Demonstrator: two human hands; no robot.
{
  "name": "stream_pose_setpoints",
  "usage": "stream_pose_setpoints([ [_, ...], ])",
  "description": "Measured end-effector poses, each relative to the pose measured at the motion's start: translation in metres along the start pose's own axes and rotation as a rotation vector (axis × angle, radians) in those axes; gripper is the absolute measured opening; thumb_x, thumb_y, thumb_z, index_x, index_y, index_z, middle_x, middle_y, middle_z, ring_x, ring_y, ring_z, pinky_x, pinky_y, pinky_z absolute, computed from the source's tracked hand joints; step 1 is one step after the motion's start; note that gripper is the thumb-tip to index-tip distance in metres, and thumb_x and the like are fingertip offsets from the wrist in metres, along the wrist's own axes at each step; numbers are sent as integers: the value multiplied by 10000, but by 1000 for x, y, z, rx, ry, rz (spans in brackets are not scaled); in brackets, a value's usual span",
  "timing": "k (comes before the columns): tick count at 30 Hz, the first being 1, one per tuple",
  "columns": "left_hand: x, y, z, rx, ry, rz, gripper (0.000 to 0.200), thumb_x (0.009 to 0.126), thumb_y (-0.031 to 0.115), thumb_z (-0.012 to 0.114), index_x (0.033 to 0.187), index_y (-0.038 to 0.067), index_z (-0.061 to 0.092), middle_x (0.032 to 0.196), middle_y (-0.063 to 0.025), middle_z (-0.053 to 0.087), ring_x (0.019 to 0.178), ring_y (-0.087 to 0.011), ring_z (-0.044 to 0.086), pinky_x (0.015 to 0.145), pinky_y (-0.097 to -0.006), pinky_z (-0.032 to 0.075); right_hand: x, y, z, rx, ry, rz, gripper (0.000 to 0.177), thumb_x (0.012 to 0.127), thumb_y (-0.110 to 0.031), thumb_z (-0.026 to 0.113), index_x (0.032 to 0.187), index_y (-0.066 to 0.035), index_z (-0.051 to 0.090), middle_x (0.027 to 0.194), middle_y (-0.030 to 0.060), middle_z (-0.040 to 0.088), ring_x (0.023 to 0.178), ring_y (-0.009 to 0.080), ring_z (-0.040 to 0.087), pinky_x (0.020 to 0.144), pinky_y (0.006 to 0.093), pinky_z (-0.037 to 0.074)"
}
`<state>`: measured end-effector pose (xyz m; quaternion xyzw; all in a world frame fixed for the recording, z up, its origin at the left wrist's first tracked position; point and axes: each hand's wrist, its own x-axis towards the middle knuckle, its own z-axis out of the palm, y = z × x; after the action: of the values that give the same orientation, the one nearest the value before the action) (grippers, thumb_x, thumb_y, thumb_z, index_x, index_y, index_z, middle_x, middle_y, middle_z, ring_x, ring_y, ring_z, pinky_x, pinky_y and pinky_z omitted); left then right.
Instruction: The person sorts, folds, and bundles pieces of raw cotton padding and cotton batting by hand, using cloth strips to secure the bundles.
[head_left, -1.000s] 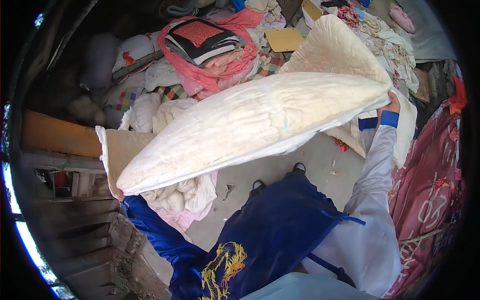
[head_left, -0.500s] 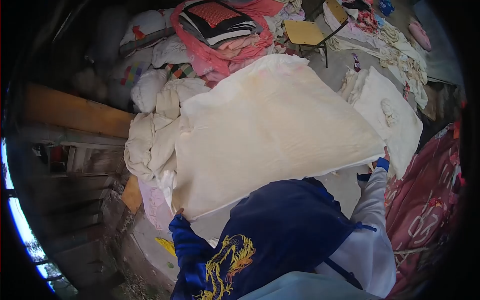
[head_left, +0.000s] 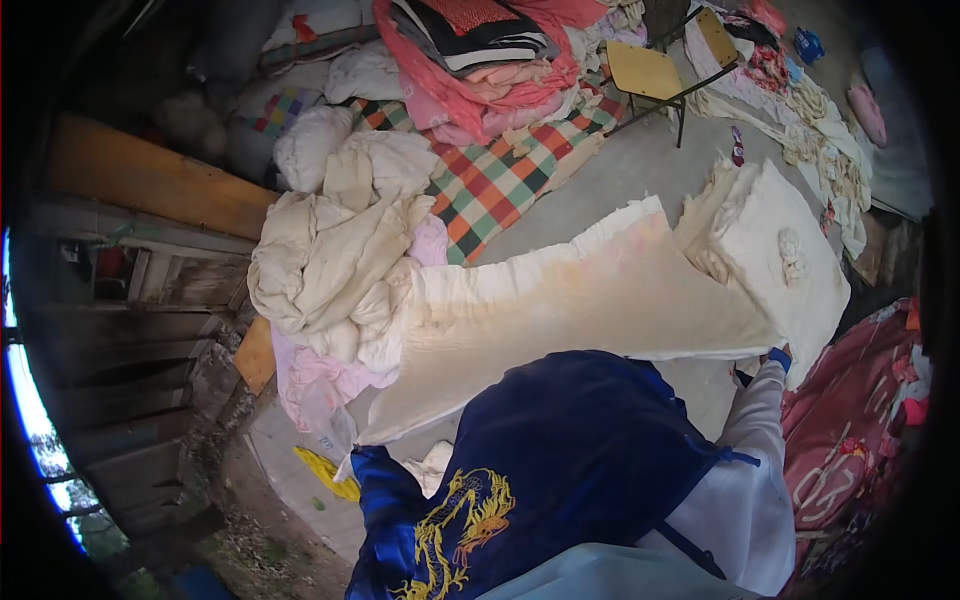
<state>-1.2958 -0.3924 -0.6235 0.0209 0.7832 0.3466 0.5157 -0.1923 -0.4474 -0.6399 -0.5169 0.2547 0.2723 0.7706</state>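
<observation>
A large cream padded sheet [head_left: 580,300] stretches across the middle, its near edge between my two hands and its far edge ragged. My left hand [head_left: 357,449] is at the near left corner, mostly hidden by the blue sleeve. At the near right corner my right hand [head_left: 783,352] has its fingers closed on the sheet. Beside that corner lies a stack of white padding [head_left: 785,255]. Crumpled cream cloth [head_left: 320,255] is heaped just left of the sheet.
Beyond lie a checkered cloth [head_left: 500,185] and a pink bundle [head_left: 480,100] with folded fabric. A wooden chair [head_left: 645,70] stands at the back. Wooden boards [head_left: 160,170] line the left, and a dark red quilt [head_left: 845,430] lies right.
The sheet's far edge has come toward me, uncovering the checkered cloth and floor behind it. Both of my hands appear slightly lower in view, still at its near corners.
</observation>
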Motion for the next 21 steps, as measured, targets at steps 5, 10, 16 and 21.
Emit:
stream_pose_setpoints([
  [5,35,44,51,-273,-231,241,391,877,294,488,1095,-17,580,1056,-133,637,957,-278,604,906,-360,459,52,16,44,-237,-283,4,445,911,-429,464,1117,-48,565,1156,153,610,1038,356,585,949,505,438],
  [10,24,108,207,-383,-412,370,284,863,229,508,956,-11,629,937,-133,672,886,-286,635,843,-385,493,-29,124,207,-342,-607,175,382,801,-277,598,1032,23,642,1005,150,675,888,313,647,868,405,505],
  [16,-50,112,393,-141,-586,513,283,796,107,624,1035,-44,622,895,-102,657,799,-222,628,759,-328,497,-228,295,302,-505,-809,99,386,731,-126,690,1074,35,618,952,117,652,875,244,621,811,323,482],
  [21,-165,90,470,-153,-789,413,390,819,156,646,1156,-25,573,1020,-100,648,896,-218,619,808,-327,483,-347,358,269,-684,-1114,447,476,762,-101,648,1210,19,541,1053,92,634,953,217,600,863,317,460],
])
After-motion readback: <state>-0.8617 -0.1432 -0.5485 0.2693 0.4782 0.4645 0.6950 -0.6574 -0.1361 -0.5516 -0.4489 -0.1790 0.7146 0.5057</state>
